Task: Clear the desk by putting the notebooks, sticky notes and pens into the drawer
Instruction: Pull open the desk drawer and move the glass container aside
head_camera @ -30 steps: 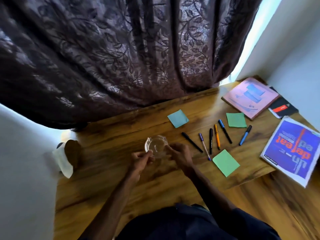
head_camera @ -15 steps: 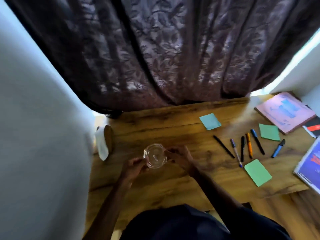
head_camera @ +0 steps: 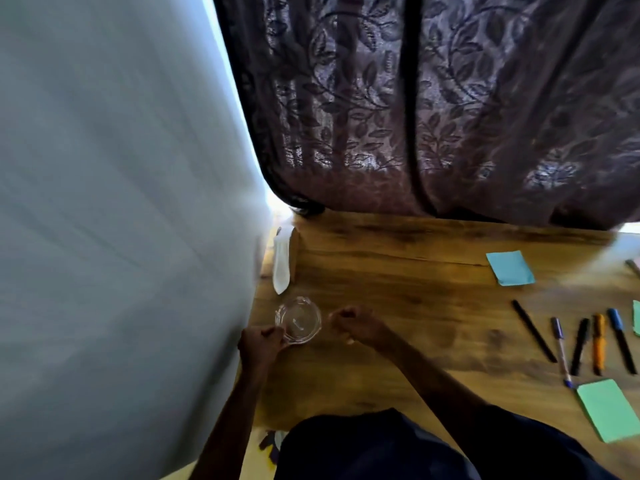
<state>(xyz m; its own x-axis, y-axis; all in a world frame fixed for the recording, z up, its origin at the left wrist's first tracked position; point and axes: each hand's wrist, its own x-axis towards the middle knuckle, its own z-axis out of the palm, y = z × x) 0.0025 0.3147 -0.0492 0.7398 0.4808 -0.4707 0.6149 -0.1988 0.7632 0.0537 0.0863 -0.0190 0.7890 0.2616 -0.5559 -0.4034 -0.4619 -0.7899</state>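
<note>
My left hand (head_camera: 260,344) grips the near rim of a clear glass dish (head_camera: 298,319) at the left end of the wooden desk (head_camera: 408,285). My right hand (head_camera: 356,324) sits just right of the dish with fingers curled and nothing in it. Several pens lie in a row at the right: a black pen (head_camera: 534,330), a purple pen (head_camera: 561,351), an orange pen (head_camera: 599,342) and a blue pen (head_camera: 621,339). A blue sticky pad (head_camera: 509,268) lies farther back. A green sticky pad (head_camera: 609,414) lies near the front right edge. No drawer or notebooks are in view.
A grey wall (head_camera: 121,220) fills the left side, close to the dish. A dark patterned curtain (head_camera: 433,105) hangs behind the desk. A white folded thing (head_camera: 282,265) stands at the desk's back left corner. Another green pad's edge (head_camera: 636,318) shows at the far right.
The dish has moved left toward the wall with my left hand. My right hand has let go of its rim. The view has swung left, so the notebooks have gone out of frame.
</note>
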